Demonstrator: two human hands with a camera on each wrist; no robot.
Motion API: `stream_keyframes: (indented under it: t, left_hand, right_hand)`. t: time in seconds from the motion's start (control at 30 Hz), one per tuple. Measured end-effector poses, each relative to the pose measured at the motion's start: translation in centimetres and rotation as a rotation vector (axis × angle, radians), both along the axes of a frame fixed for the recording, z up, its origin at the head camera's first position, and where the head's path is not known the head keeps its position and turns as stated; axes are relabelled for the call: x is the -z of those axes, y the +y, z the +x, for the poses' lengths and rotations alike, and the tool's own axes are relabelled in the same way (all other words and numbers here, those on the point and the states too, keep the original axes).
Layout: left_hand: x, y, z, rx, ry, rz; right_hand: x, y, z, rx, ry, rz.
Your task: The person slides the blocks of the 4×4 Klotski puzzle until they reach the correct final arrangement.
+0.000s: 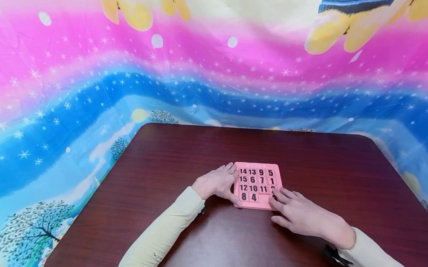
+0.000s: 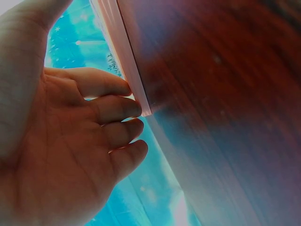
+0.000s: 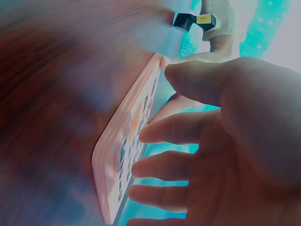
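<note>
A pink sliding number puzzle [image 1: 258, 184] lies flat on the dark brown table, its square tiles bearing black numbers. The bottom row has a gap to the right of the 4 tile. My left hand [image 1: 217, 183] rests against the puzzle's left side, thumb at the near corner. In the left wrist view its fingertips [image 2: 133, 111] touch the edge, only slightly bent. From the right, my right hand [image 1: 301, 215] reaches over the lower right tiles with extended fingers. Those fingers partly hide the numbers there. The right thumb is beside the near right corner, over the table.
The brown wooden table [image 1: 185, 148] surrounds the puzzle on every side. Behind it and along its sides hangs a pink and blue cloth [image 1: 216, 78] printed with snowflakes and trees. A black strap [image 1: 337, 255] sits at the right wrist.
</note>
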State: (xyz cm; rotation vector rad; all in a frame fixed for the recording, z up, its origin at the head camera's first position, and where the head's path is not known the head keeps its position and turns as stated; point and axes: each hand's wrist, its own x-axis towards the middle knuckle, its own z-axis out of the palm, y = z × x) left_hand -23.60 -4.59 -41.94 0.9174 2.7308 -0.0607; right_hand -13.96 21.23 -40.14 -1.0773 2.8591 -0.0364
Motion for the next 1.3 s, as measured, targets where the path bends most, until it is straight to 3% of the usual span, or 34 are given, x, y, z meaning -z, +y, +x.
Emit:
stream_keyframes:
  t: [0.7,1.1,1.3]
  left_hand:
    - [0.0,0.1,-0.1,-0.011,-0.003,0.003]
    - [0.2,0.1,-0.1,-0.012,0.005,-0.012]
    - [0.1,0.0,0.0,0.016,0.023,-0.016]
  right_hand:
    - [0.8,-3.3,-0.7,-0.115,0.024,-0.006]
    - [1.0,-3.7,-0.5,-0.077,-0.057,0.023]
    - [1.1,-3.2,-0.4,-0.075,-0.021,0.021]
